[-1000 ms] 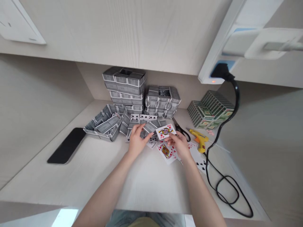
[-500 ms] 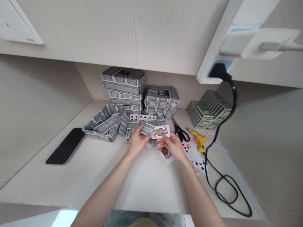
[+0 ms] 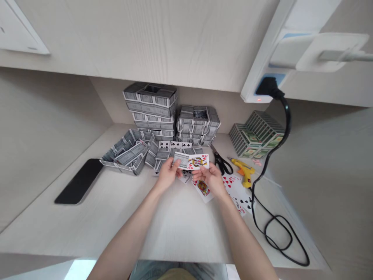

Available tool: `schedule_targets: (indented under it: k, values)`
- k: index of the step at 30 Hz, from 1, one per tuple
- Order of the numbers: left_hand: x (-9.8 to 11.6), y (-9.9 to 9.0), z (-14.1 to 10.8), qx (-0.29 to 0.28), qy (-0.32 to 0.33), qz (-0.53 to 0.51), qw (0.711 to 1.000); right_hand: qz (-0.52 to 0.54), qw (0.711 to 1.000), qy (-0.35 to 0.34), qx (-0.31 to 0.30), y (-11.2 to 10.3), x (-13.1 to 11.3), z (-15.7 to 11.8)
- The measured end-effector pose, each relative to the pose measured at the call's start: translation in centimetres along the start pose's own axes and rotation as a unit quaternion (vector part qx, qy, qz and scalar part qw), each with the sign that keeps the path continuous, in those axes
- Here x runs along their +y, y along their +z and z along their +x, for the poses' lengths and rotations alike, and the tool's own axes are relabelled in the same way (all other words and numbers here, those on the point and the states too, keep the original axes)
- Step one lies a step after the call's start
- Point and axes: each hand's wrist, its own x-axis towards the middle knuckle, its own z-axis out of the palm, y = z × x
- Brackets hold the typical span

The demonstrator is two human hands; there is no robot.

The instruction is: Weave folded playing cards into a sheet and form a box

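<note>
We pinch a face-down card (image 3: 181, 160) in our left hand (image 3: 166, 175) against a queen card (image 3: 198, 161) in our right hand (image 3: 210, 179), edges overlapping as if to join them.

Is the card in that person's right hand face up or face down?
Face up. The card pinched by the right hand shows a red court-card picture, while the card beside it, at the left hand, shows its grey patterned back.

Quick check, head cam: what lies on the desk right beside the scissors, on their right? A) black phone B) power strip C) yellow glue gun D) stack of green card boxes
C: the yellow glue gun lies just right of the scissors on the desk; the black phone is far left.
</note>
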Motion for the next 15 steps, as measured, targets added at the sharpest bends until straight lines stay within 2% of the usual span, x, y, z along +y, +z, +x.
schedule_targets:
  k: [7, 11, 15]
  values:
    - [0.0, 0.5, -0.6, -0.054, -0.044, -0.03, 0.997, 0.012, 1.0, 0.011, -0.007, -0.3, 0.4, 0.2]
    - [0.2, 0.1, -0.5, -0.032, -0.043, -0.028, 0.998, -0.02, 0.999, 0.039, -0.018, -0.4, 0.6, 0.1]
    - [0.9, -1.0, 0.0, 0.0, -0.018, -0.036, 0.999, -0.043, 0.995, 0.072, -0.056, 0.1, 0.8, -0.1]
